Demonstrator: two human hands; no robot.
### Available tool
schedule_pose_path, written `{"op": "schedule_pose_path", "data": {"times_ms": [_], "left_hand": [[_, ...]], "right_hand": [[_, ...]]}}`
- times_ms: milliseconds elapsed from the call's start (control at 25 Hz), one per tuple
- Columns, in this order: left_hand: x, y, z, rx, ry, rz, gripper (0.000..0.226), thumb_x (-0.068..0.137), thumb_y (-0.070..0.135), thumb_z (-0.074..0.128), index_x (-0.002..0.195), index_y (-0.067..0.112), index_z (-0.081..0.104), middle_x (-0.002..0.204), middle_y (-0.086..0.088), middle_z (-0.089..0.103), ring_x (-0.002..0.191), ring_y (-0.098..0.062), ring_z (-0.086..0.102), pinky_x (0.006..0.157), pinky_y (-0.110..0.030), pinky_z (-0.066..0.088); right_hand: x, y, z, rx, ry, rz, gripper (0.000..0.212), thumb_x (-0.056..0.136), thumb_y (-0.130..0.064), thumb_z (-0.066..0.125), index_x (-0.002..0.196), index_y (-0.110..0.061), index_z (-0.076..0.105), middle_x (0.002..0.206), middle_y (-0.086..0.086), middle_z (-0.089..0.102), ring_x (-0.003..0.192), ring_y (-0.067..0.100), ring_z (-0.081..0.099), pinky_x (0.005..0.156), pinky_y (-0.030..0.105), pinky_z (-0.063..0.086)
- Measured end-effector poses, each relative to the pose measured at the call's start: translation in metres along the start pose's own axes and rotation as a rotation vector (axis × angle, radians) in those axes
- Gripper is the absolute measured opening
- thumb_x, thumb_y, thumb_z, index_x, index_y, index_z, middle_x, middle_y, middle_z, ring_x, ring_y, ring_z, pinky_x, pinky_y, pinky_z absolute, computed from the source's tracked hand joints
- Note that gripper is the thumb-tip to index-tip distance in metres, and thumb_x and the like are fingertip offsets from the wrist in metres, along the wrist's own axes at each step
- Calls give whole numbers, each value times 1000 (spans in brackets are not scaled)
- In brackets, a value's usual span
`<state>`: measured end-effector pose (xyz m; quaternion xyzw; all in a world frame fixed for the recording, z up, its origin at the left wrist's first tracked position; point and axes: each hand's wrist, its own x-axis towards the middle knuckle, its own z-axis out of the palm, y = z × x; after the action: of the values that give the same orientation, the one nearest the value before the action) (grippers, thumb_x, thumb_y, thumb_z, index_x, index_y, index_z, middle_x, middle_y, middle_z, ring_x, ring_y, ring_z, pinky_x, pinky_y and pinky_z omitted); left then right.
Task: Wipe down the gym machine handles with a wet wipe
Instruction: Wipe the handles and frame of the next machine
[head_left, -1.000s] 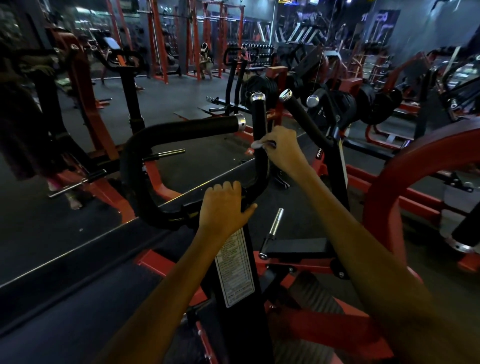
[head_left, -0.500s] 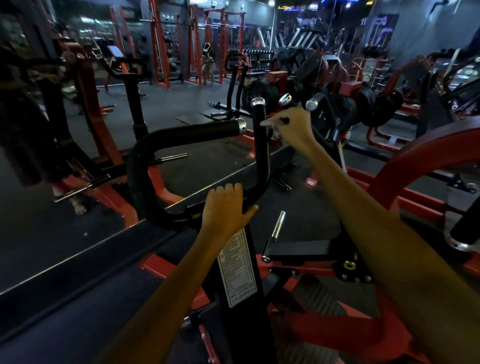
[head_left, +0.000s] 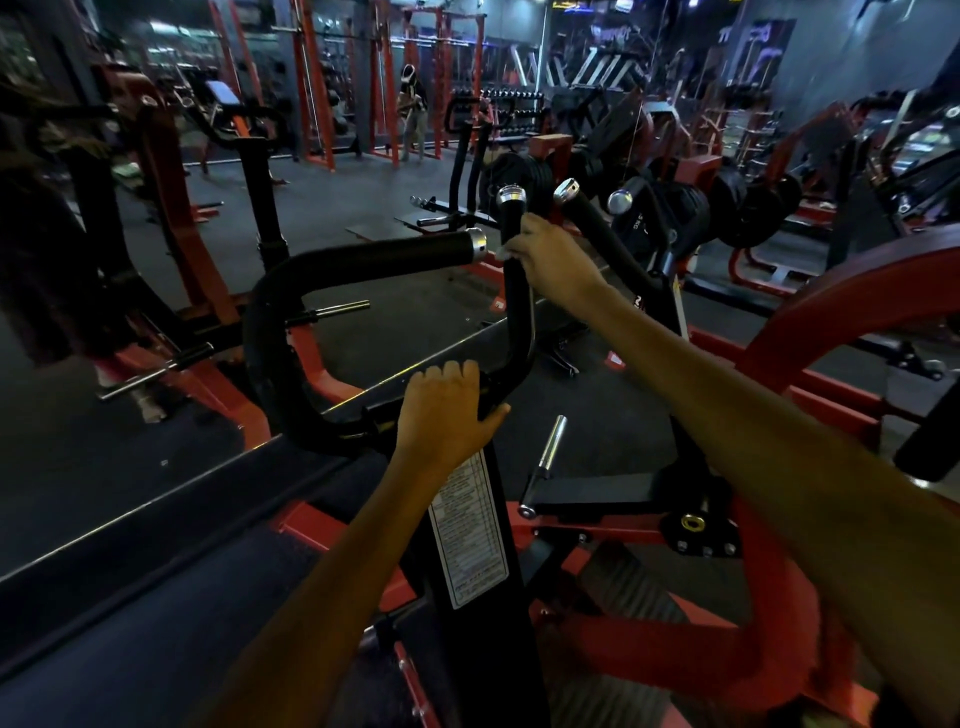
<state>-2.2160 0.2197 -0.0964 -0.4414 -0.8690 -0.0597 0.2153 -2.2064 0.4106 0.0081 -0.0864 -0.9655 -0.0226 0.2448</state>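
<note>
Gym machine (head_left: 483, 545), black post with red frame, dim light. From the post's top a black bar forks into handles: a long sideways handle (head_left: 374, 254) running out to the left with a chrome end cap, and an upright handle (head_left: 511, 270) rising at the right end, also chrome-capped.

Right hand (head_left: 553, 260) is wrapped round the upright handle just below its cap, fingers curled. A small pale scrap of wet wipe (head_left: 503, 253) shows at the handle's left edge, pressed between fingers and grip; most of it is hidden under the hand.

Left hand (head_left: 441, 410) grips the bar at the bend above the post, fingers over the top, thumb out to the right, steadying the bar.

Step in hand, as I judge it: wiping the upright handle. To do it well, keep the wipe wrapped all round the grip, twist while sliding from cap to bend, and include the cap. The sideways handle likely needs the same.
</note>
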Motion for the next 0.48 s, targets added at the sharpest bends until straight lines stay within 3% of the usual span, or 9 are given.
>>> {"op": "schedule_pose_path", "data": {"times_ms": [200, 400, 480], "left_hand": [[0, 0, -2, 6, -1, 9, 56, 91, 61, 39, 116, 13, 48, 108, -4, 58, 96, -19, 56, 79, -29, 39], [0, -1, -1, -10, 10, 16, 55, 90, 61, 40, 114, 13, 49, 108, -4, 59, 96, -19, 57, 78, -28, 39], [0, -1, 0, -27, 15, 16, 54, 90, 60, 41, 115, 12, 49, 109, -5, 59, 97, -19, 57, 80, -29, 39]], "right_hand": [[-28, -13, 13, -140, -48, -98, 26, 91, -6, 53, 115, 0, 60, 116, 16, 48, 107, 28, 51, 88, 31, 43], [-51, -27, 23, -116, -88, -65, 24, 91, -7, 51, 111, 3, 60, 117, 15, 47, 103, 26, 51, 76, 23, 36], [-64, -31, 29, -101, -98, -64, 22, 92, -8, 50, 109, 3, 60, 118, 16, 46, 103, 26, 50, 80, 26, 41]]}}
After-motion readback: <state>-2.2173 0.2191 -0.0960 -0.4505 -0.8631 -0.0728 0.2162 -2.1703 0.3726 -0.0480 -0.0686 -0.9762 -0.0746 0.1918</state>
